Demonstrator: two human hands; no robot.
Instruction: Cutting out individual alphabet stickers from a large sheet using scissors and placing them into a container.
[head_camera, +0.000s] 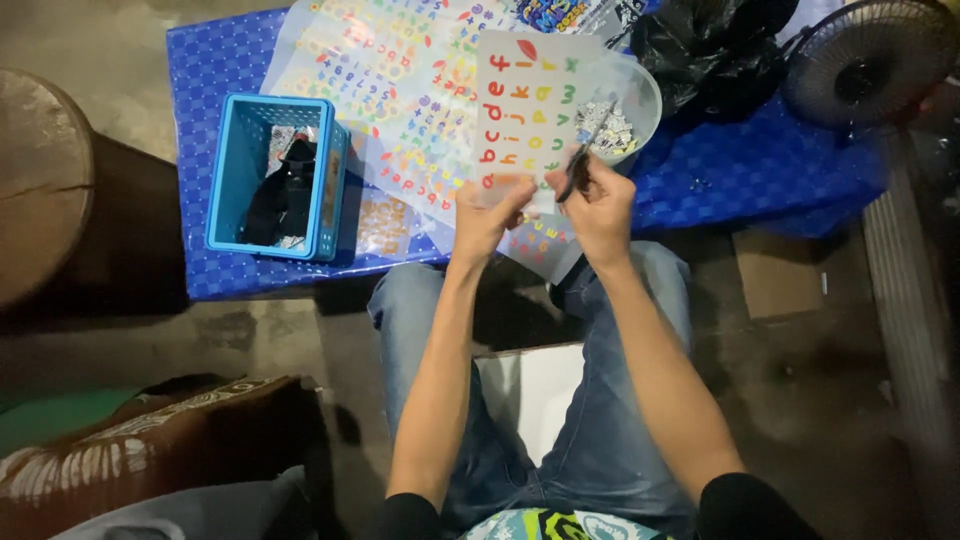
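The left hand (487, 212) pinches the lower edge of a clear sticker sheet (527, 105) of coloured letters, held above the blue table (760, 160). The right hand (598, 205) grips dark scissors (578, 170) at the sheet. More sticker sheets (390, 90) lie beside a blue plastic basket (275, 175).

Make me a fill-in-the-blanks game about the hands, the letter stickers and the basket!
1. The left hand holds a clear sheet of colourful ____ stickers.
2. The right hand holds a thin dark ____.
3. The plastic basket on the table is ____ in colour.
4. The table cover is ____.

Missing words: letter; tool; blue; blue
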